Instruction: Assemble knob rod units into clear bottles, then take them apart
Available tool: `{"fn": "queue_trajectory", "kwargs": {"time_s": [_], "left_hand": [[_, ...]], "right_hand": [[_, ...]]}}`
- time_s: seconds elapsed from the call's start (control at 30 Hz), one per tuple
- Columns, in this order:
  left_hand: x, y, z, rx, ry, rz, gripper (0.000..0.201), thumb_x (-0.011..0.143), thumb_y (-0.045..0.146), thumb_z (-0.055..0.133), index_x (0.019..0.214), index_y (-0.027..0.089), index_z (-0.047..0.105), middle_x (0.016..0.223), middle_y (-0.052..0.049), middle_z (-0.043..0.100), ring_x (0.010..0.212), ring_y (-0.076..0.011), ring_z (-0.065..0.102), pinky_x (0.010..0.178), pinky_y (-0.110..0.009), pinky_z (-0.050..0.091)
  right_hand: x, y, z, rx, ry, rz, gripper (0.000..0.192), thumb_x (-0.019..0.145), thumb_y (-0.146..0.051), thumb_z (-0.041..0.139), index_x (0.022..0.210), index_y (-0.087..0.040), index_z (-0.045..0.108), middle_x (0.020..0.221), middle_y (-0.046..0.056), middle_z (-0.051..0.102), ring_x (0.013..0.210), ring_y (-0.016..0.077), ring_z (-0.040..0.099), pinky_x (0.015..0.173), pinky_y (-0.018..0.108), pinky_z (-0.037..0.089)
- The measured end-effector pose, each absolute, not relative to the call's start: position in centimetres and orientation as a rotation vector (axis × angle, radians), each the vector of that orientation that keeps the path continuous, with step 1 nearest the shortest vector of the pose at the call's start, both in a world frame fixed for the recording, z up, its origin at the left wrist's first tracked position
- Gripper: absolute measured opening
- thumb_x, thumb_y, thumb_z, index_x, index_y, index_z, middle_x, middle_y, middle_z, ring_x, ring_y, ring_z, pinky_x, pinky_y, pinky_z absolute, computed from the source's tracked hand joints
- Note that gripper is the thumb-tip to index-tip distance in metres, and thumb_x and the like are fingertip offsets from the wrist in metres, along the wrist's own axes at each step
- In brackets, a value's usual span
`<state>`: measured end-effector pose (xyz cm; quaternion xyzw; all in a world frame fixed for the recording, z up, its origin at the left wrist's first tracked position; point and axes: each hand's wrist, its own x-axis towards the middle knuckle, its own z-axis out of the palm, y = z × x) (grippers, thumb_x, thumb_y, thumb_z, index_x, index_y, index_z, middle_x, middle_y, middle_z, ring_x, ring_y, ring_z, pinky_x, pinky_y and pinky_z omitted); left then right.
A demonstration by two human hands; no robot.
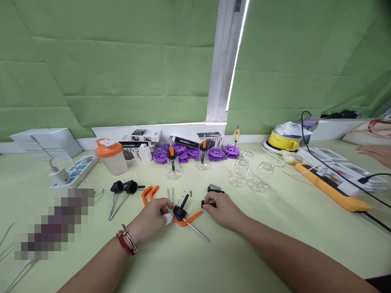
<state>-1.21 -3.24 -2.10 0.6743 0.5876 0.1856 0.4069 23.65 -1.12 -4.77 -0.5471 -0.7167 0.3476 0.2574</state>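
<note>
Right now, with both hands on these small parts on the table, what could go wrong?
1. The left hand steadies the black-and-orange pump piece, whose metal tube sticks out loose toward the table edge; a nudge could swing it or send it rolling.
2. The tiny loose bits just beyond the hands could easily be swept away and lost.
3. The empty glass jars stand close behind the right hand, which pinches a small black part; a quick reach might topple them.

Background of the table (275, 244): an orange-lidded shaker cup (110, 156) at left, purple plastic wheels (195, 153) along the far edge, empty glass jars (250, 175) right of centre, a yellow container (282, 141), a power strip (75, 169), and green curtains (106, 65) behind.
</note>
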Motion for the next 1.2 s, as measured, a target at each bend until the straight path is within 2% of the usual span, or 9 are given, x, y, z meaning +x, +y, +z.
{"fn": "queue_trajectory", "kwargs": {"time_s": [0.13, 0.23, 0.3, 0.43, 0.53, 0.73, 0.93, 1.1, 1.2], "left_hand": [[-1.0, -3.4, -2.2, 1.939, 1.645, 0.487, 0.023, 0.075, 0.020, 0.047, 0.096, 0.018, 0.058, 0.072, -0.001, 0.056, 0.063, -0.0159, 0.052, 0.058, -0.029, 0.041], [0.1, -4.5, -2.0, 2.276, 1.756, 0.667, 0.029, 0.078, 0.016, 0.044, 0.104, 0.017, 0.056, 0.090, -0.006, 0.060, 0.074, -0.0190, 0.056, 0.063, -0.032, 0.043], [1.3, -5.6, -1.8, 2.555, 1.602, 0.726, 0.029, 0.079, 0.013, 0.043, 0.105, 0.018, 0.056, 0.099, -0.008, 0.060, 0.083, -0.0198, 0.056, 0.066, -0.031, 0.044], [4.7, -6.6, -1.5, 2.872, 1.279, 0.490, 0.028, 0.073, 0.005, 0.044, 0.091, 0.018, 0.061, 0.092, -0.006, 0.059, 0.079, -0.0185, 0.053, 0.066, -0.031, 0.042], [7.1, -5.6, -1.1, 2.891, 1.372, 0.354, 0.024, 0.073, 0.004, 0.045, 0.085, 0.017, 0.062, 0.090, -0.007, 0.058, 0.085, -0.0209, 0.051, 0.076, -0.035, 0.042], [8.9, -2.7, -1.2, 2.739, 1.518, 0.088, 0.017, 0.073, 0.009, 0.051, 0.073, 0.016, 0.066, 0.083, -0.009, 0.058, 0.085, -0.0227, 0.053, 0.079, -0.038, 0.039], [8.0, -2.3, -1.8, 2.675, 1.573, 0.097, 0.019, 0.071, 0.008, 0.049, 0.069, 0.016, 0.066, 0.083, -0.009, 0.059, 0.085, -0.0220, 0.054, 0.077, -0.037, 0.037], [7.4, -2.3, -1.6, 2.647, 1.574, 0.100, 0.021, 0.072, 0.008, 0.048, 0.069, 0.017, 0.067, 0.085, -0.008, 0.059, 0.085, -0.0215, 0.053, 0.079, -0.037, 0.035], [7.5, -2.4, -1.3, 2.646, 1.584, 0.098, 0.020, 0.072, 0.009, 0.047, 0.070, 0.017, 0.066, 0.086, -0.008, 0.060, 0.086, -0.0217, 0.053, 0.080, -0.038, 0.035]], "right_hand": [[24.3, -1.3, -4.7, -1.432, -1.982, 0.922, 0.010, 0.079, -0.028, 0.055, 0.077, -0.021, 0.061, 0.079, 0.001, 0.066, 0.073, 0.0156, 0.058, 0.063, 0.026, 0.041], [24.5, -1.2, -4.9, -1.420, -2.002, 0.918, 0.011, 0.080, -0.030, 0.055, 0.077, -0.020, 0.061, 0.078, 0.001, 0.065, 0.070, 0.0146, 0.056, 0.061, 0.026, 0.040], [24.8, -1.0, -4.9, -1.430, -2.013, 0.932, 0.012, 0.080, -0.030, 0.055, 0.078, -0.020, 0.061, 0.077, 0.002, 0.064, 0.067, 0.0141, 0.055, 0.059, 0.025, 0.039], [25.4, -0.6, -5.0, -1.420, -2.015, 1.015, 0.011, 0.081, -0.030, 0.055, 0.078, -0.020, 0.059, 0.074, 0.001, 0.063, 0.064, 0.0132, 0.053, 0.058, 0.025, 0.038], [25.8, -0.5, -4.9, -1.387, -1.998, 1.134, 0.009, 0.080, -0.027, 0.054, 0.079, -0.020, 0.058, 0.068, 0.000, 0.061, 0.060, 0.0122, 0.051, 0.056, 0.024, 0.037], [26.1, -0.6, -4.6, -1.384, -1.992, 1.193, 0.007, 0.080, -0.025, 0.054, 0.082, -0.019, 0.057, 0.069, -0.001, 0.061, 0.060, 0.0118, 0.050, 0.056, 0.024, 0.036], [26.3, -1.0, -3.6, -1.453, -2.152, 0.927, 0.012, 0.080, -0.033, 0.059, 0.083, -0.021, 0.058, 0.080, 0.000, 0.064, 0.069, 0.0141, 0.054, 0.058, 0.024, 0.034], [25.9, -1.2, -2.9, -1.584, -2.347, 0.564, 0.012, 0.080, -0.033, 0.061, 0.078, -0.021, 0.058, 0.075, 0.000, 0.063, 0.073, 0.0161, 0.054, 0.058, 0.024, 0.027], [25.7, -1.3, -2.8, -1.582, -2.409, 0.456, 0.012, 0.083, -0.032, 0.059, 0.080, -0.020, 0.058, 0.078, 0.002, 0.063, 0.078, 0.0176, 0.054, 0.059, 0.025, 0.027]]}}
